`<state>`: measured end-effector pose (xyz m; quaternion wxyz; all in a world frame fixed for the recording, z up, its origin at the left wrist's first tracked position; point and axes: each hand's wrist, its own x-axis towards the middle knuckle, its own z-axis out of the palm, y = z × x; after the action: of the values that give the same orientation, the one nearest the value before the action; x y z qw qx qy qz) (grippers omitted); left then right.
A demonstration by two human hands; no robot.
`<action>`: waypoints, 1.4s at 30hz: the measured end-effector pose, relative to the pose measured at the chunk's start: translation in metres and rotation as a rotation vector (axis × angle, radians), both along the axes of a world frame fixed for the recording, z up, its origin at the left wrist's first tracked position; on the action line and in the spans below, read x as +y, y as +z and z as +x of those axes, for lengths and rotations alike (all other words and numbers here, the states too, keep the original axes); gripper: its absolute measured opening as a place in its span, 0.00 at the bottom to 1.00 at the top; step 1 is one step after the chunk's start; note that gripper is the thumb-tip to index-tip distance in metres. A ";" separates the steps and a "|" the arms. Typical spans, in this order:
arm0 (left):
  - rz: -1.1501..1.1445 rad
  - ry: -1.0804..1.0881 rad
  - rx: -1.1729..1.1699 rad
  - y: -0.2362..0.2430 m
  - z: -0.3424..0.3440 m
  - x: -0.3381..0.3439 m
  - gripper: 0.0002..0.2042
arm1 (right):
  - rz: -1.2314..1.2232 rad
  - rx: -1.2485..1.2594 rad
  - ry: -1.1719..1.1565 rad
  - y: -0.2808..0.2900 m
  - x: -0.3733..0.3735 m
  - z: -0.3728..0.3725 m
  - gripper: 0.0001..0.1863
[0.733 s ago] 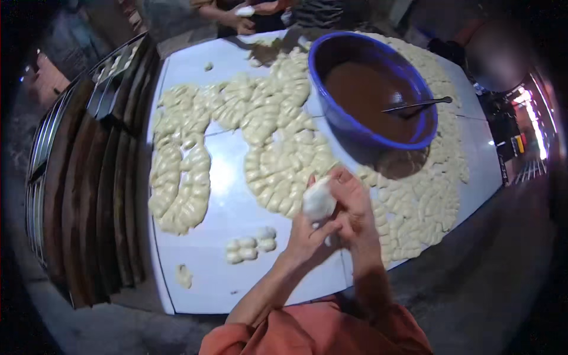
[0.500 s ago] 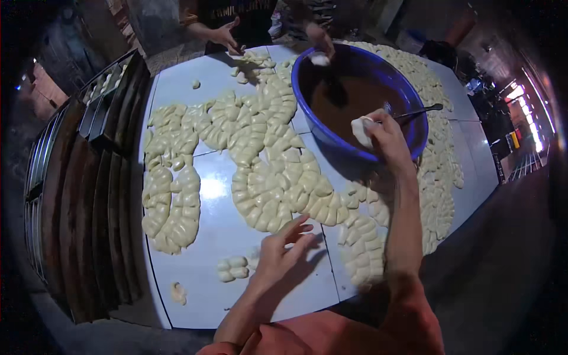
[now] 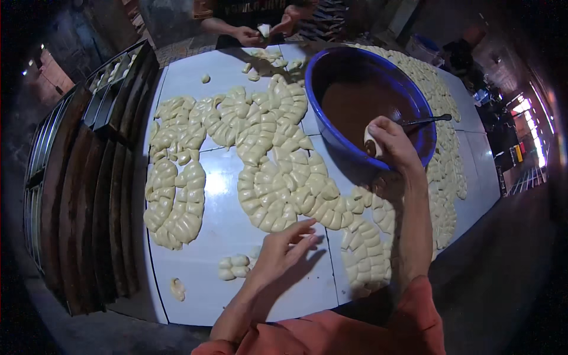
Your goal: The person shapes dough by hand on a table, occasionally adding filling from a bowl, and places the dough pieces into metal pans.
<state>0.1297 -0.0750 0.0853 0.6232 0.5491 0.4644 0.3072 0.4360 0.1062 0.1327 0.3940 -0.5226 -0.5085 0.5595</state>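
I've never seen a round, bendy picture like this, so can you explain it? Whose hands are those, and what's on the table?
There's no machine here, just a person's two bare hands. The camera sits on that person's head and looks down; its wide fisheye lens makes straight edges bend. The right hand holds a pale dough piece with a brown smear, at the near side of a blue basin. In the basin is a brown mixture, with a dark handle sticking out over the side. The left hand is open over the white table and seems to hold nothing. Many dough lumps lie in big patches on the table. At the left stand stacked dark trays. Across the table, a co-worker's hands hold something white.
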 end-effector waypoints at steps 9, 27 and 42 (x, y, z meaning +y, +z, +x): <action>-0.287 0.240 -0.800 -0.011 0.056 0.026 0.22 | -0.031 0.584 -0.042 -0.022 -0.097 -0.102 0.07; -0.188 0.768 -0.648 -0.039 -0.035 -0.014 0.18 | 0.669 -0.389 -0.116 -0.084 -0.176 -0.223 0.08; -0.284 0.489 -0.427 -0.021 -0.074 -0.001 0.18 | -0.061 0.242 0.059 -0.066 -0.182 -0.208 0.17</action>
<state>0.0555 -0.0763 0.0639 0.6843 0.2528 0.4796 0.4876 0.2280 -0.0753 0.0669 0.4200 -0.4478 -0.4552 0.6449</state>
